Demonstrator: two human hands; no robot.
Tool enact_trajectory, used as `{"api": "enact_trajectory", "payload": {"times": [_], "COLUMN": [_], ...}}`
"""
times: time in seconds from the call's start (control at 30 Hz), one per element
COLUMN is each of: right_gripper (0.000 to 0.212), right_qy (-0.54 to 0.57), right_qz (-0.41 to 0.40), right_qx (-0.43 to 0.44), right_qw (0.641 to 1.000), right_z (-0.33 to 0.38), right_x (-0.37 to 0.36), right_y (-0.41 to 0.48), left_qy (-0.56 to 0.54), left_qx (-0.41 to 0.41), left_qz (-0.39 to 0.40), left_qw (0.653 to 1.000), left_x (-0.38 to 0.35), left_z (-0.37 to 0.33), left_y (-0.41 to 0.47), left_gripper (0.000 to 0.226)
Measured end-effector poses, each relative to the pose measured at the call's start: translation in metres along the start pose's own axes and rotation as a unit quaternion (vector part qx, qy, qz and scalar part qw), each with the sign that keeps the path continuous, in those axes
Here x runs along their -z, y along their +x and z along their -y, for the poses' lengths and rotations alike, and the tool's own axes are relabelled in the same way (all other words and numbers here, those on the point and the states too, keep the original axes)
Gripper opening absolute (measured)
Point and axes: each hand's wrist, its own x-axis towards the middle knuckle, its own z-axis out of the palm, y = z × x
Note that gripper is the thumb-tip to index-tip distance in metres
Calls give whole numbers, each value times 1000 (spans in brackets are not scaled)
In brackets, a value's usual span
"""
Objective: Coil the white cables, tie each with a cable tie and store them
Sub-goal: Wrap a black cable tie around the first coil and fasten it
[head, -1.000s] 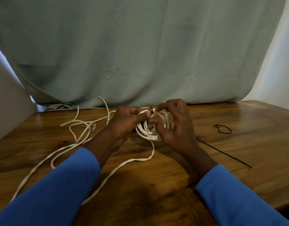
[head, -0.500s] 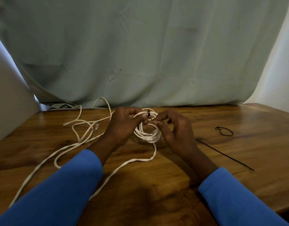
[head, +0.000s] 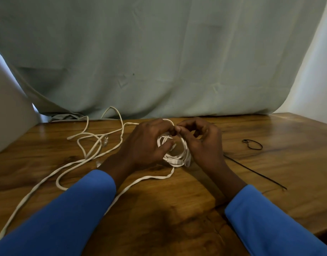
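Head view: I see the left hand (head: 146, 143) curled round the coil (head: 179, 156) of white cable, pinching its top strand, I judge to stop the loops springing apart. The right hand (head: 203, 145) pinches at that same top point, fingertips meeting the left's. Whether a tie sits between them I cannot tell. The coil lies between both hands. Left of the coil the loose cable (head: 92, 143) trails over the table (head: 288, 126). Right of the coil lie a straight cable tie (head: 255, 172) and a looped tie (head: 252, 144).
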Motion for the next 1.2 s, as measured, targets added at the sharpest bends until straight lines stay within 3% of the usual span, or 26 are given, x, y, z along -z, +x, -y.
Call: {"api": "enact_trajectory", "payload": {"times": [0.13, 0.2, 0.3, 0.5, 0.73, 0.83, 1.07, 1.13, 1.17, 1.2], "right_gripper": [16, 28, 19, 19, 21, 24, 28, 31, 30, 28], "right_qy": [11, 41, 88, 24, -109, -128, -122, -107, -31, 107], "right_qz": [-3, 35, 95, 96, 78, 31, -44, -70, -62, -42], "right_qx": [-27, -101, -174, -75, 25, 7, 57, -30, -129, -249], "right_qw": [1000, 993, 976, 992, 991, 991, 990, 991, 989, 962], "right_z": [1, -2, -5, -1, -12, -15, -7, -6, -3, 3], "right_x": [-2, -1, -4, -4, 2, 3, 2, 0, 0, 0], "right_y": [-3, -3, -6, -8, -6, -7, -3, -2, 0, 2], "left_qy": [-30, -41, -61, -248, -404, -394, -277, -199, -146, -96], "left_qx": [28, 48, 107, 247, 315, 276, 179, 125, 89, 53], "left_qz": [-42, -55, -77, -80, -54, -44, -78, -100, -108, -107], "left_qw": [998, 996, 989, 934, 857, 876, 941, 967, 979, 988], "left_x": [-5, -7, -9, -11, -7, -4, -1, -2, -2, -2], "left_z": [-7, -6, 0, 7, 4, 0, -16, -20, -20, -18], "left_y": [0, 0, 0, 7, 8, 12, 16, 13, 11, 9], "left_gripper": [7, 2, 11, 15, 13, 14, 13, 9, 8, 9]}}
